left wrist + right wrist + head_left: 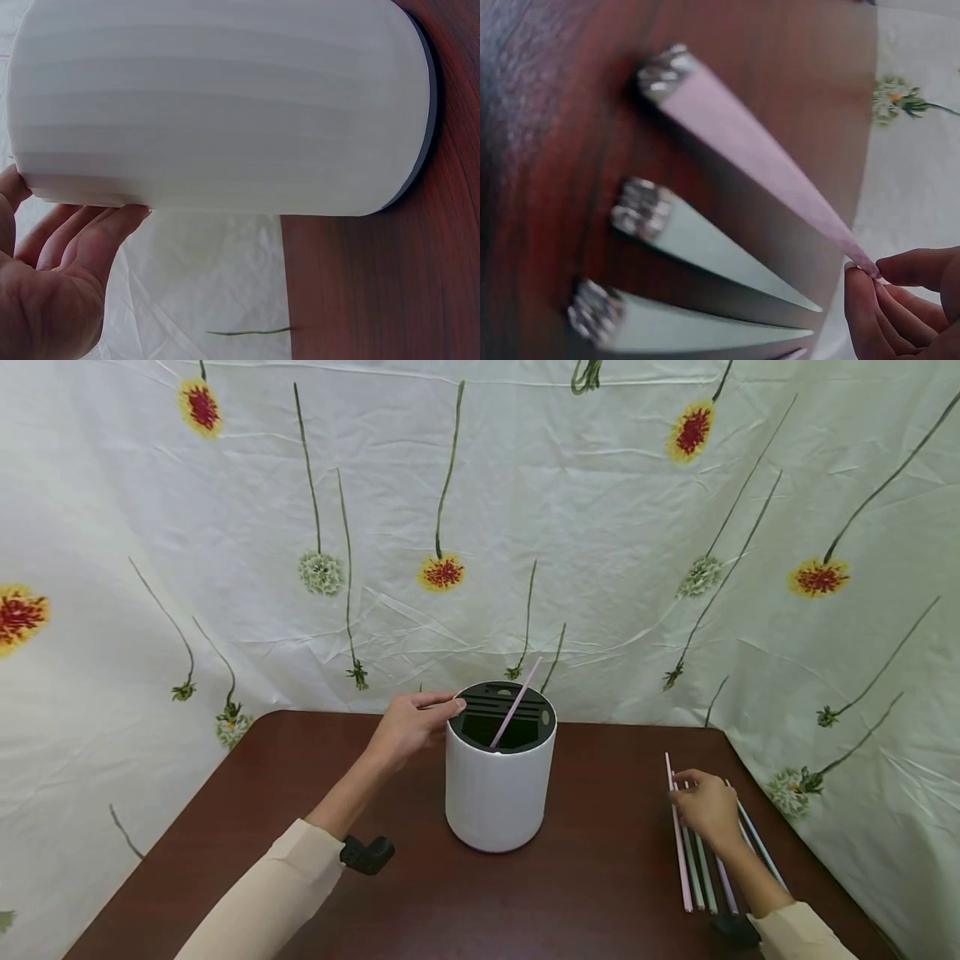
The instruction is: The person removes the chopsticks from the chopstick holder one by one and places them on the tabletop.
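A white round container [498,802] with a dark slotted top [491,693] stands upright on the table, and one pink stick [517,702] leans out of its large opening. My left hand [412,724] holds the container at its upper left rim, thumb over the edge and fingers against the wall [217,112]. At the right, my right hand [705,806] pinches a long thin pink stick [757,150] between thumb and fingers near its far end. That stick's near end is silvery and crinkled. Pale green sticks [720,251] lie beside it.
Past the green sticks lie a purple stick [726,885] and a light blue stick [761,846], partly behind the right hand. The brown table [600,877] ends at a white flowered cloth [615,635] hanging behind it.
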Tool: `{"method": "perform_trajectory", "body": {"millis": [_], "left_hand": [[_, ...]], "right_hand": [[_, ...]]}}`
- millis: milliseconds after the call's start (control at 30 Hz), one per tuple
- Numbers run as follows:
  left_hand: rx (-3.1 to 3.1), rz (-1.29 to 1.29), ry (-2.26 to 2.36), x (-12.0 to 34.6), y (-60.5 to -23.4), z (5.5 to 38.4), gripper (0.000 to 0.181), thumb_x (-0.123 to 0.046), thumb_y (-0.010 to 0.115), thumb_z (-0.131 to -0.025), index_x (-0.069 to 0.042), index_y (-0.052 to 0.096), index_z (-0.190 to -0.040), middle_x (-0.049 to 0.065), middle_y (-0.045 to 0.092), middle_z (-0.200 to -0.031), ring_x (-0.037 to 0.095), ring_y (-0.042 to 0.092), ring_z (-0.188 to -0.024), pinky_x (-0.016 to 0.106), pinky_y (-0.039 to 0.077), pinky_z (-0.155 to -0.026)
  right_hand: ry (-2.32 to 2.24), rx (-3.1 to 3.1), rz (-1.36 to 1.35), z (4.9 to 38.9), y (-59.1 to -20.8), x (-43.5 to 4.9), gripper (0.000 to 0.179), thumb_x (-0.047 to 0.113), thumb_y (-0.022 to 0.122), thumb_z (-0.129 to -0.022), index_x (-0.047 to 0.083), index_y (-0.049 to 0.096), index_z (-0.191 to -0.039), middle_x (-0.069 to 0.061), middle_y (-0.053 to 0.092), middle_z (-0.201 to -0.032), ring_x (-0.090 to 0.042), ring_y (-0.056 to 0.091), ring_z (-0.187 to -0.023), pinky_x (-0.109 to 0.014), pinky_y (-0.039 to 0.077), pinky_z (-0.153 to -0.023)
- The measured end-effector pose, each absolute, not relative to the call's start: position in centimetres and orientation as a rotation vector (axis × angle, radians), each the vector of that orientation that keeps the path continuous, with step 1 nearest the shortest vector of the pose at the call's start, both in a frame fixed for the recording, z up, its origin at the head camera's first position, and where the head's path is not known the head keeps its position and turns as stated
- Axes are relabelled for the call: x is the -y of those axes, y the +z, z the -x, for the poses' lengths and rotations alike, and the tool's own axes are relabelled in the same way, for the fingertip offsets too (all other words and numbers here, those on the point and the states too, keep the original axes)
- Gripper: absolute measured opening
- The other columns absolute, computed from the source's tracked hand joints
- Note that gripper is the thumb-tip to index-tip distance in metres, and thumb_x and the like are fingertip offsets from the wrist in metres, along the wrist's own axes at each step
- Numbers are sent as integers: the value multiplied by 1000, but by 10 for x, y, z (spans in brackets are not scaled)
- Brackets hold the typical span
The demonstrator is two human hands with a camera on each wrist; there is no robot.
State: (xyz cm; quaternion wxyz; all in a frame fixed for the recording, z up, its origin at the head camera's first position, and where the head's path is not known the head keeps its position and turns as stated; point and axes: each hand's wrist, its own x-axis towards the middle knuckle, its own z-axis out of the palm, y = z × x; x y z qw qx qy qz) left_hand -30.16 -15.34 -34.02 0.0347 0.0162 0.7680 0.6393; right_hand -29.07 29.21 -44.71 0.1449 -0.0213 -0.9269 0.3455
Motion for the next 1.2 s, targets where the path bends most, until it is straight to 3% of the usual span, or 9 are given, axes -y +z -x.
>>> {"method": "perform_trajectory", "body": {"millis": [233, 500, 667, 933, 1200], "left_hand": [[-2345, -52, 1981, 153, -341, 302, 48, -39, 76, -92, -18, 68, -135, 11, 62, -141, 27, 70, -115, 48, 55, -100], [-2364, -49, 1965, 152, -343, 303, 49, -41, 76, -92, -19, 68, -134, 12, 63, -140, 29, 70, -115, 43, 58, -95], [-2365, -47, 1964, 153, -342, 303, 49, -41, 76, -92, -19, 69, -134, 11, 63, -139, 28, 70, -115, 45, 57, -97], [-2347, -58, 1985, 155, -342, 302, 49, -40, 75, -93, -17, 68, -135, 11, 63, -139, 27, 71, -113, 50, 54, -101], [-2361, -59, 1979, 154, -343, 303, 49, -41, 75, -92, -18, 68, -135, 11, 63, -139, 27, 70, -114, 48, 55, -99]], "right_hand": [[909, 2738, 51, 295, -458, -291, 26, 5, 65, -88, -11, 71, -107, -19, 72, -72, -12, 62, -41, -29, 52, -43], [881, 2784, 58, 295, -462, -293, 24, 5, 65, -89, -13, 69, -104, -13, 70, -64, -13, 61, -40, -30, 51, -42], [834, 2744, 15, 297, -453, -290, 23, 5, 66, -87, -12, 71, -102, -15, 71, -66, -12, 60, -40, -31, 50, -47], [1124, 2634, -104, 300, -389, -241, 29, 14, 66, -96, -4, 69, -119, -25, 76, -101, -27, 74, -69, -31, 59, -57], [1537, 2456, -323, 288, -320, -163, 23, 13, 69, -96, 0, 72, -115, -23, 76, -100, -25, 76, -72, -32, 62, -68]]}}
